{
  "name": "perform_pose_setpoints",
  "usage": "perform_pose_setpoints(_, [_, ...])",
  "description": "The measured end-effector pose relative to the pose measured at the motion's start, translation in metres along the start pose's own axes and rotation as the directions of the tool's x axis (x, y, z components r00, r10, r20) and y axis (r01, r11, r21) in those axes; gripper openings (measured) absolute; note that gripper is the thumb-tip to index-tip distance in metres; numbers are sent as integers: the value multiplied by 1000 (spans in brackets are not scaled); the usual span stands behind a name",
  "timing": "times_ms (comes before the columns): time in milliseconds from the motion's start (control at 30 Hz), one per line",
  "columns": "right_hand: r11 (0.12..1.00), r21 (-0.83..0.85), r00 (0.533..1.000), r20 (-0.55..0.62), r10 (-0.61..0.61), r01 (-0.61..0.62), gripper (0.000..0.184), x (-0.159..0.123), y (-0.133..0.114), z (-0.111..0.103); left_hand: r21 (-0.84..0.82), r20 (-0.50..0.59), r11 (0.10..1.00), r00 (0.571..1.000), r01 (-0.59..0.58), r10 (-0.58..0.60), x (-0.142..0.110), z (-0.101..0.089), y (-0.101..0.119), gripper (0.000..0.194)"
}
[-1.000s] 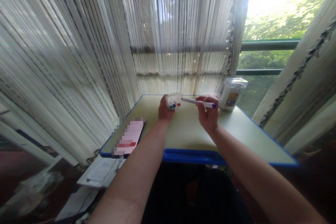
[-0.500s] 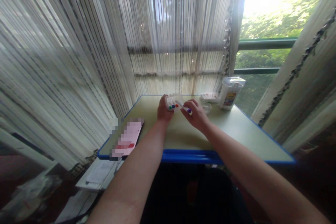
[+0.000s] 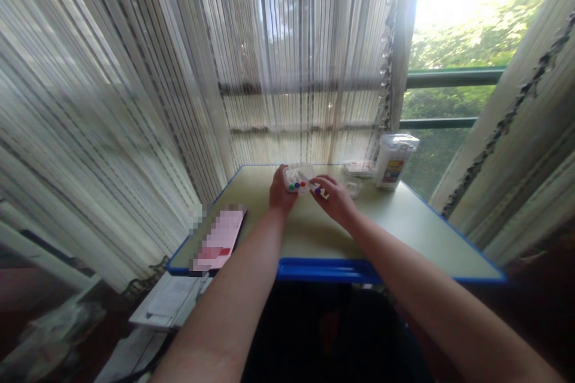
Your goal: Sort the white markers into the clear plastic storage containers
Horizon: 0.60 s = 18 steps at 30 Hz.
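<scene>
My left hand point(image 3: 280, 192) is wrapped round the left side of a small clear plastic box point(image 3: 306, 168), tilted up off the table. Inside it lie white markers point(image 3: 297, 185) with green, blue and red ends towards me. Between the fingers of my right hand point(image 3: 338, 197) is a white marker with a purple end point(image 3: 317, 190), its far tip at the box's right side. Whether that tip is inside the box or just over it, I cannot tell. A clear plastic lid or tray point(image 3: 353, 187) lies just beyond my right hand, partly hidden by it.
The table point(image 3: 323, 239) has a blue edge. A tall clear container with a label point(image 3: 394, 163) stands at the back right, beside another flat clear box point(image 3: 359, 167). A phone with a pink screen point(image 3: 220, 233) lies at the left edge. Curtains point(image 3: 305, 60) hang behind.
My right hand has shifted slightly left, bringing the purple-ended marker closer to the box. My left hand keeps its hold on the box, nearly still.
</scene>
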State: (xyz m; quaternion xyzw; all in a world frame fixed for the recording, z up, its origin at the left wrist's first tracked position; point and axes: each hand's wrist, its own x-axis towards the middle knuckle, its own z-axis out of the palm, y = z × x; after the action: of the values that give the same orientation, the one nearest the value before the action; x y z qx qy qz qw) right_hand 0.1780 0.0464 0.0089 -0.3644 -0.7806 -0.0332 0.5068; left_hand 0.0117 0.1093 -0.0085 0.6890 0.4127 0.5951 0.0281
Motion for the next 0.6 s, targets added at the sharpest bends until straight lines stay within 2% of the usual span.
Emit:
perform_pose_setpoints(100, [1000, -12, 1000, 3, 9, -9, 21, -1, 0, 0, -1, 12, 1000, 1000, 10, -10, 1, -1, 3, 52])
perform_pose_setpoints(200, [995, -68, 997, -25, 68, -70, 19, -1, 1, -2, -8, 22, 1000, 1000, 20, -20, 2, -3, 6, 48])
perform_pose_setpoints(333, [987, -115, 992, -66, 103, -110, 27, -1, 4, -2, -12, 29, 1000, 999, 27, -26, 1, -3, 7, 50])
perform_pose_setpoints(533, [994, -108, 1000, 3, -10, 10, 27, -1, -2, -4, -32, 38, 999, 999, 3, -2, -1, -2, 4, 55])
perform_pose_setpoints(600, [993, -105, 999, -17, -47, 45, 28, -1, -6, -7, -41, 51, 999, 999, 7, -5, 0, 0, 3, 55])
